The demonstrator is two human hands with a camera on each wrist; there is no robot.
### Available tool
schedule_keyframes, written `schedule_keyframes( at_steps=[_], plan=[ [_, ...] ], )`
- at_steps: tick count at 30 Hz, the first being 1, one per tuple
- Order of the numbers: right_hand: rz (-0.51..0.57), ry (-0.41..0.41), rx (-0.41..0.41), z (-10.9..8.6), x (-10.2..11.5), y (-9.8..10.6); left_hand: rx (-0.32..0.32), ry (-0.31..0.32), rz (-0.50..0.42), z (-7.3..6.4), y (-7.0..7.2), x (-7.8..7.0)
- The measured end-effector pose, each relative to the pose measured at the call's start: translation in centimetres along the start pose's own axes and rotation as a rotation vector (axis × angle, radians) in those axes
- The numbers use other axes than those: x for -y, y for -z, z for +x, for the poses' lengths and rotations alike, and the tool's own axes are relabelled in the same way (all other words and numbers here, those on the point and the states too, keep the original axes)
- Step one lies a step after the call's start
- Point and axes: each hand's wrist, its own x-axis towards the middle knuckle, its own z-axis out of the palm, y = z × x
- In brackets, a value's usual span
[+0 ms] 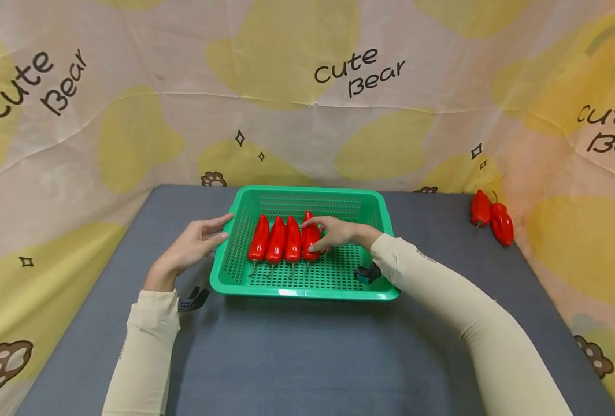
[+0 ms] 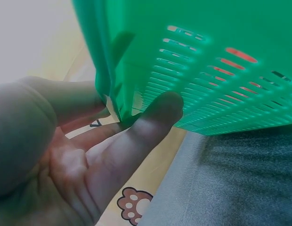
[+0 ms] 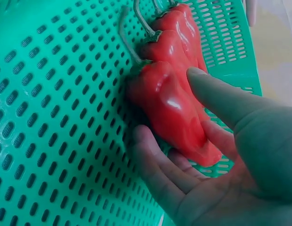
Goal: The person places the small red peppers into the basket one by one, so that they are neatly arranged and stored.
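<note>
Several long red peppers [image 1: 275,240] with green stems lie side by side in a green perforated basket [image 1: 307,294], stems toward the near side. My right hand [image 1: 334,232] reaches in from the right and holds the rightmost red pepper [image 3: 167,101] between thumb and fingers. The thumb lies along the side facing the neighbouring pepper, and the fingers curve round the other side. At the basket's left end, my left hand [image 1: 192,247] grips the rim; in the left wrist view one finger [image 2: 158,115] lies against the outer wall below it.
Two more red peppers [image 1: 480,209] [image 1: 502,224] lie at the back right of the grey table [image 1: 307,358]. A printed cloth [image 1: 286,69] hangs behind and along both sides.
</note>
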Motion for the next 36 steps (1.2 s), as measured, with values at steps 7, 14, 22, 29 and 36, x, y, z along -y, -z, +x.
schedule_keyframes(
  at_steps=[7,14,22,29,36],
  plan=[
    [-0.007,-0.017,0.017,-0.1,0.2,0.0,0.011,-0.013,-0.015,-0.1,0.0,0.1],
    [-0.032,-0.020,0.050,-0.3,0.2,0.0,0.019,-0.014,-0.045,0.0,0.0,0.3],
    [-0.029,-0.017,0.050,-0.2,0.2,0.3,0.015,-0.023,-0.041,0.0,0.0,0.3],
    [-0.014,-0.034,0.011,-0.2,0.4,0.6,0.019,-0.019,-0.045,0.2,0.1,0.3],
    [0.016,-0.051,-0.002,-0.6,0.7,1.1,0.015,-0.018,-0.015,0.6,0.2,0.4]
  ],
)
